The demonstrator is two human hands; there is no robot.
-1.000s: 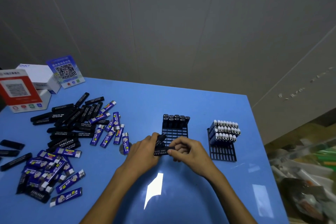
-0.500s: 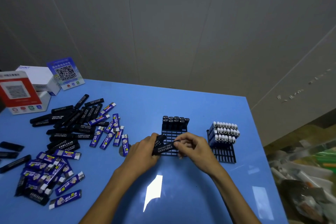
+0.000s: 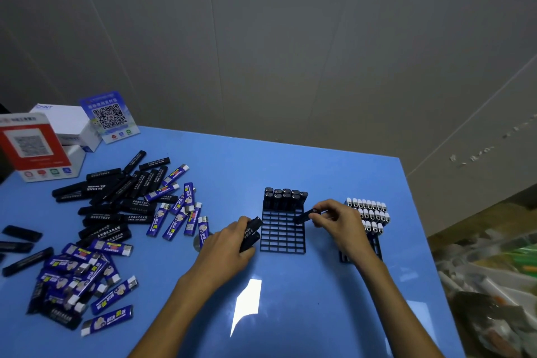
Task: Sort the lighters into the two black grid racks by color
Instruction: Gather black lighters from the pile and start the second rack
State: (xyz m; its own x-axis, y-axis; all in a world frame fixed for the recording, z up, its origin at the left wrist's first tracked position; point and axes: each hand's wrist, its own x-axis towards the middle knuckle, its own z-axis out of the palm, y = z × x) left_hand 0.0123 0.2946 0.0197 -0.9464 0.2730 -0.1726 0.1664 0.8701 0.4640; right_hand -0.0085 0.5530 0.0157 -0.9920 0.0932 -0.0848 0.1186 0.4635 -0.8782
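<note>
On the far left of the blue table (image 3: 334, 171) lies my unsorted heap: slim matte black lighters (image 3: 116, 192) with white print, and nearer me the glossy blue lighters (image 3: 87, 273) with white caps, all flat and pointing every which way. My left hand (image 3: 229, 244) is curled round a small bundle of black lighters (image 3: 250, 234), their long axes slanting up toward the far right, just beside the left edge of the black rack (image 3: 283, 234). That rack is a stiff plastic grid of small rectangular cells; only its far rows are filled, with black lighters standing upright, and the near rows gape open. My right hand (image 3: 340, 222) pinches a single black lighter (image 3: 304, 216) by one end between thumb and fingertips, its body tilted down and leftward with the low end over the rack's right column, at the first unfilled row. That hand is plainly the nearer, so I judge the lighter must be turned upright to drop into its cell. Behind my right wrist stands the second rack (image 3: 369, 221), partly hidden, its far rows packed with white-capped lighters.
</note>
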